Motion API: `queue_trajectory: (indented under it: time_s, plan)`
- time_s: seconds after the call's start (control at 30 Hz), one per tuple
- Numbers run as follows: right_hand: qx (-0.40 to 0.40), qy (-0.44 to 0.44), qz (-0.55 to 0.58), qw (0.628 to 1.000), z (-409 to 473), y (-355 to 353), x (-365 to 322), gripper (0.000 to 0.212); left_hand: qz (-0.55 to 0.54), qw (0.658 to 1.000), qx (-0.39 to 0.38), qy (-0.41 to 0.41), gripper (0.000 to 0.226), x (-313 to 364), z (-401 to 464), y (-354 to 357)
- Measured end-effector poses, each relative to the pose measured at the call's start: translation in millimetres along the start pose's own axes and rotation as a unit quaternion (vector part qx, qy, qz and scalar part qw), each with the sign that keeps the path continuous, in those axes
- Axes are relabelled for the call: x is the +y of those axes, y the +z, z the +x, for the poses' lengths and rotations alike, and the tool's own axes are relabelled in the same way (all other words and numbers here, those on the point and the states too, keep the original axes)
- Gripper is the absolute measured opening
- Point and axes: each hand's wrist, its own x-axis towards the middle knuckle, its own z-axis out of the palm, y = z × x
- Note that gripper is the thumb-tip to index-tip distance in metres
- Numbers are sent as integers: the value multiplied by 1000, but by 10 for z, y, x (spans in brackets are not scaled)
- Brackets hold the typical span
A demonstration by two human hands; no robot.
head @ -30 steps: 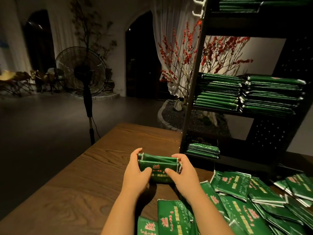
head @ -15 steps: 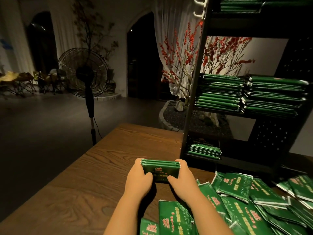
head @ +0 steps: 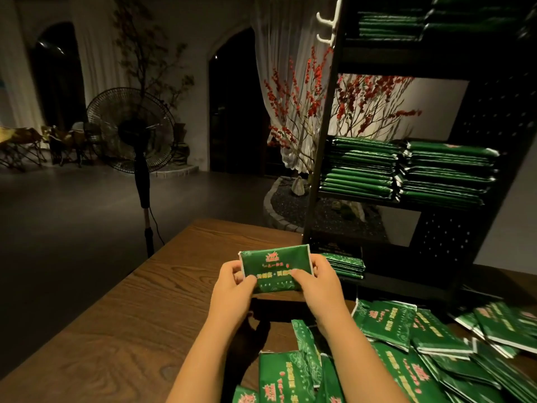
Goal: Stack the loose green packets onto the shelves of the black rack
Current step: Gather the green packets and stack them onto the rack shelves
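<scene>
A small bundle of green packets (head: 274,264) is lifted above the wooden table (head: 145,309), its printed face tilted toward me. My left hand (head: 234,286) grips its left end and my right hand (head: 318,282) grips its right end. Just right of the bundle stands the black rack (head: 476,199). A short stack of green packets (head: 347,264) lies on its bottom shelf, two tall stacks (head: 406,170) fill the middle shelf, and more packets (head: 392,23) lie on the top shelf. Several loose green packets (head: 406,353) are strewn over the table at lower right.
A black standing fan (head: 130,132) is on the floor beyond the table's left edge. A red-flowered branch arrangement (head: 302,112) and white curtain sit behind the rack. White hooks (head: 327,26) stick out of the rack's left post.
Both hands have raised the bundle off the table and tipped it from standing on edge to showing its printed face. The view has drifted slightly closer to the rack.
</scene>
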Motion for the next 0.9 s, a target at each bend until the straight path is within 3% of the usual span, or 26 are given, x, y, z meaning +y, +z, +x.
queue_trajectory:
  time_s: [0.1,0.2,0.3,0.37,0.47,0.53,0.6,0.7,0.9]
  plan:
    - [-19,27,16,999,39,-145,-156,9,-68,996,-25,-53,30,138,39,15]
    - [-58,46,-23,997,76,-317,-219,10,-117,990,-47,-63,10,266,34,105]
    - [-74,90,-43,992,136,-493,-168,8,42,995,-86,-2,15,336,-7,220]
    - [-66,114,-44,990,167,-637,-111,6,139,981,-133,28,21,327,-32,340]
    - [-39,131,-44,990,206,-871,-42,7,165,969,-179,37,25,372,-25,562]
    - [-6,148,-11,989,265,-1010,2,8,103,980,-173,12,28,443,-3,716]
    - [29,159,42,986,348,-1163,42,7,-44,980,-169,-91,28,549,-20,901]
    - [65,153,63,984,512,-1296,93,12,-263,924,-186,-207,21,625,-64,1100]
    - [86,137,-24,987,789,-1316,104,17,-324,903,-134,-249,19,615,87,1319]
